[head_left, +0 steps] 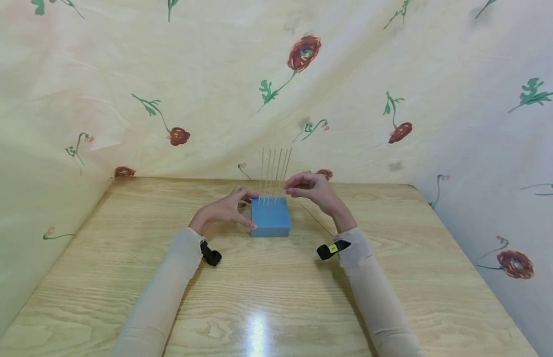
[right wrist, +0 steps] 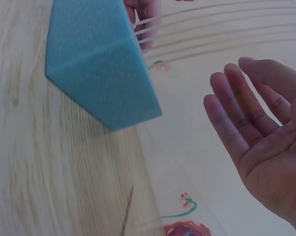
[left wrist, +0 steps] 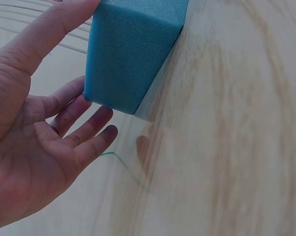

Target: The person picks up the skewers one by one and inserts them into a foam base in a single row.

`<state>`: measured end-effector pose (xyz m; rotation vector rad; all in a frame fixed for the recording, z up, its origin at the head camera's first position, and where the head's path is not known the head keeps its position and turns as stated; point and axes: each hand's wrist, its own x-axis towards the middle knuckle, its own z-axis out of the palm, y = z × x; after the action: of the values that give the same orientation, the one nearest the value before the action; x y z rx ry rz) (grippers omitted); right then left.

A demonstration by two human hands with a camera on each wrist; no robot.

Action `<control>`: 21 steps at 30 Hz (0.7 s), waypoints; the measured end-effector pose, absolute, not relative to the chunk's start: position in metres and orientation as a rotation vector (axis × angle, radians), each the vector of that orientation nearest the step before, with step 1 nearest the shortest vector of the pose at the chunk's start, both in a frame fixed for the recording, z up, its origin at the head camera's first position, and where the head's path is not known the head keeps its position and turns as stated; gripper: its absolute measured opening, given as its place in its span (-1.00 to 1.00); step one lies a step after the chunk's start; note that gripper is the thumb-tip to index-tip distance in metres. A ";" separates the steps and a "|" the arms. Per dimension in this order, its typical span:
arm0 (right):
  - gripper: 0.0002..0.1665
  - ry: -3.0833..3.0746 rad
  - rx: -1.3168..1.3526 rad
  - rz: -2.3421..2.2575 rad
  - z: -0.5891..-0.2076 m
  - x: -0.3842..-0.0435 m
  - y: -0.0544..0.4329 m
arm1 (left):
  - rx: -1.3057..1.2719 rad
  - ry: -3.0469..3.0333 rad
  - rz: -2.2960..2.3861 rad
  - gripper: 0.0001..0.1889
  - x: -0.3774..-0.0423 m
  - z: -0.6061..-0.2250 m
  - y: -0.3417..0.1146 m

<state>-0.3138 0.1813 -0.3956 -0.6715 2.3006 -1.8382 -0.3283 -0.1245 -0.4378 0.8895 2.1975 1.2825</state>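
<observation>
A blue foam block (head_left: 270, 218) sits on the wooden table, with several thin sticks (head_left: 268, 173) standing in a row along its far side. My left hand (head_left: 225, 208) holds the block from its left side, thumb at the near corner and index finger at the far one. In the left wrist view the other fingers (left wrist: 96, 130) spread loosely by the block's end. Beside the rightmost stick is my right hand (head_left: 313, 191), thumb and fingers bent toward each other. Its fingertips (right wrist: 217, 78) show no stick between them in the right wrist view.
One loose stick (head_left: 318, 219) lies on the wooden table (head_left: 276, 292) to the right of the block, partly behind the right wrist. A flower-printed cloth (head_left: 214, 89) hangs behind the table and at both sides. Each wrist wears a black strap (head_left: 332, 249).
</observation>
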 end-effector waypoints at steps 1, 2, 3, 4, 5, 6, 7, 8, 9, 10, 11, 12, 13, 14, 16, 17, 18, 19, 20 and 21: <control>-0.68 2.313 -0.664 -1.803 -0.394 -0.313 0.183 | 0.886 2.199 1.280 -0.09 -0.328 -0.438 -0.125; -0.66 2.325 -0.659 -1.763 -0.393 -0.312 0.185 | 0.888 2.201 1.275 -0.08 -0.328 -0.438 -0.125; -0.65 2.336 -0.654 -1.724 -0.391 -0.312 0.187 | 0.889 2.203 1.272 -0.08 -0.328 -0.438 -0.125; -0.64 2.340 -0.656 -1.690 -0.390 -0.311 0.190 | 0.891 2.202 1.271 -0.07 -0.328 -0.438 -0.125; -0.63 2.343 -0.658 -1.657 -0.390 -0.311 0.192 | 0.895 2.203 1.269 -0.07 -0.328 -0.438 -0.126; -0.63 2.348 -0.658 -1.624 -0.389 -0.310 0.194 | 0.898 2.203 1.268 -0.07 -0.328 -0.438 -0.126; -0.63 2.355 -0.656 -1.591 -0.388 -0.310 0.196 | 0.898 2.203 1.267 -0.07 -0.328 -0.438 -0.126; -0.64 2.356 -0.651 -1.563 -0.387 -0.310 0.198 | 0.904 2.202 1.267 -0.07 -0.328 -0.438 -0.126; -0.64 2.357 -0.643 -1.538 -0.386 -0.310 0.200 | 0.905 2.200 1.269 -0.07 -0.328 -0.438 -0.126; -0.65 2.368 -0.633 -1.507 -0.386 -0.310 0.203 | 0.905 2.202 1.268 -0.07 -0.328 -0.438 -0.127; -0.66 2.379 -0.619 -1.472 -0.385 -0.310 0.205 | 0.903 2.203 1.269 -0.08 -0.328 -0.438 -0.127; -0.67 2.389 -0.606 -1.439 -0.383 -0.309 0.207 | 0.905 2.203 1.269 -0.08 -0.328 -0.437 -0.127; -0.67 2.396 -0.597 -1.409 -0.382 -0.308 0.209 | 0.908 2.203 1.270 -0.08 -0.328 -0.438 -0.127; -0.66 2.406 -0.591 -1.374 -0.382 -0.308 0.212 | 0.909 2.205 1.270 -0.09 -0.328 -0.438 -0.127; -0.64 2.422 -0.583 -1.308 -0.382 -0.307 0.217 | 0.910 2.207 1.270 -0.09 -0.328 -0.438 -0.127; -0.63 2.424 -0.581 -1.283 -0.382 -0.306 0.220 | 0.912 2.205 1.272 -0.09 -0.328 -0.438 -0.127; -0.61 2.426 -0.577 -1.260 -0.382 -0.305 0.223 | 0.915 2.204 1.272 -0.09 -0.329 -0.439 -0.126; -0.60 2.431 -0.571 -1.237 -0.382 -0.305 0.226 | 0.918 2.204 1.272 -0.09 -0.329 -0.439 -0.126; -0.59 2.435 -0.571 -1.217 -0.382 -0.304 0.228 | 0.920 2.203 1.273 -0.09 -0.329 -0.439 -0.126; -0.59 2.435 -0.568 -1.205 -0.382 -0.303 0.230 | 0.921 2.203 1.273 -0.09 -0.329 -0.439 -0.126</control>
<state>-0.3025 0.2304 -0.3820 -0.5679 2.4354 -1.2050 -0.3287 -0.1259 -0.4389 0.9213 2.2025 1.2730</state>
